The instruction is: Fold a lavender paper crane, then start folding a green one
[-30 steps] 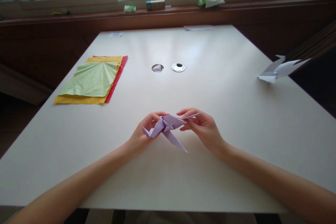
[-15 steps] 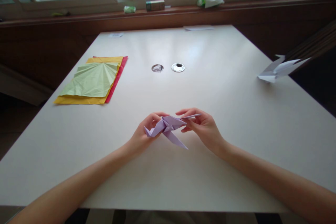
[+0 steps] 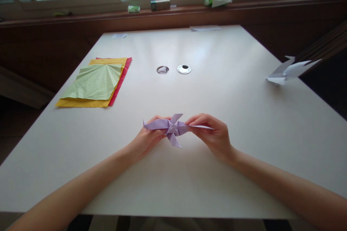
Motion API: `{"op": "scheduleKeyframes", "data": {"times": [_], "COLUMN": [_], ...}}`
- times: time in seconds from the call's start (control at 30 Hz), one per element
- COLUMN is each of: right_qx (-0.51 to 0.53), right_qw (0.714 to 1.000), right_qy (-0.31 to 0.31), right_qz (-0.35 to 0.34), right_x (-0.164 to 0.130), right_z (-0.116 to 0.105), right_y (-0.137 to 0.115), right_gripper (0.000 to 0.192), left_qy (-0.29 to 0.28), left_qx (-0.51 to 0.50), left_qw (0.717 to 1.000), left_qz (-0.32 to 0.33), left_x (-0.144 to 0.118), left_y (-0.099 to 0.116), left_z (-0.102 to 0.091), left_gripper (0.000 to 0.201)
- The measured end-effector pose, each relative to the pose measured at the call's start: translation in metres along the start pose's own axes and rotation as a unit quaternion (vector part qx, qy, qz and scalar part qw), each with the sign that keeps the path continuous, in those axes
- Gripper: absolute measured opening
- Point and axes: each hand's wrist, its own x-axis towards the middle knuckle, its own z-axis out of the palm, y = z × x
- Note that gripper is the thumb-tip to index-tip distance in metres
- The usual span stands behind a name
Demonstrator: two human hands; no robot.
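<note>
Both hands hold the lilac origami just above the near-middle of the table. Left hand is pinched closed on the left flap, thumb on top, fingers curled beneath. Right hand is pinched closed on the right flap, thumb and forefinger meeting over the thin point that sticks out sideways past the knuckles. Between the hands the piece shows a small star-like hub with one point tilted up and one pointing down toward the tabletop. Can't tell if the lower point touches the table; it looks just clear of it.

Far left of the table: stack of sheets, pale green creased sheet on top, yellow under it, red edge showing on the right side. They lie flat, well apart from the hands.

Mid-table, beyond the origami: two round grommets side by side, near each other, not touching.

Right edge: white folded paper, partly overhanging the table edge.

Far edge: a flat white sheet. Windowsill behind holds a small box and a crumpled green-white wrapper.
</note>
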Motion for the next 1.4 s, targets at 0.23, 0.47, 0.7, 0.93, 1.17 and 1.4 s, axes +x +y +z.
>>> {"op": "scheduleKeyframes", "data": {"times": [0.23, 0.47, 0.7, 0.93, 1.17, 1.4], "right_qx": [-0.004, -0.042, -0.036, -0.032, -0.045, -0.049], "right_qw": [1.000, 0.997, 0.998, 0.998, 0.998, 0.998], "right_qy": [-0.004, 0.008, 0.022, 0.018, 0.011, 0.003], "right_qz": [-0.029, -0.059, -0.051, -0.044, -0.045, -0.049], "right_x": [0.000, -0.002, -0.004, -0.003, -0.003, -0.003], "right_z": [0.000, 0.000, 0.000, 0.000, 0.000, 0.000], "right_y": [0.000, -0.001, 0.001, 0.001, 0.003, 0.002], "right_gripper": [0.007, 0.007, 0.008, 0.010, 0.010, 0.007], "left_qy": [-0.007, -0.002, -0.016, -0.003, 0.043, 0.074], "left_qx": [-0.007, -0.007, -0.024, 0.045, 0.141, 0.240], "left_qw": [1.000, 1.000, 0.999, 0.999, 0.980, 0.935], "left_qz": [-0.013, -0.012, -0.020, 0.017, 0.132, 0.251], "left_x": [-0.001, 0.000, 0.000, -0.003, -0.008, -0.008], "left_y": [0.003, 0.000, 0.004, 0.002, 0.007, 0.005], "left_z": [0.002, 0.002, 0.001, 0.000, 0.009, 0.004], "left_gripper": [0.008, 0.011, 0.011, 0.018, 0.014, 0.004]}}
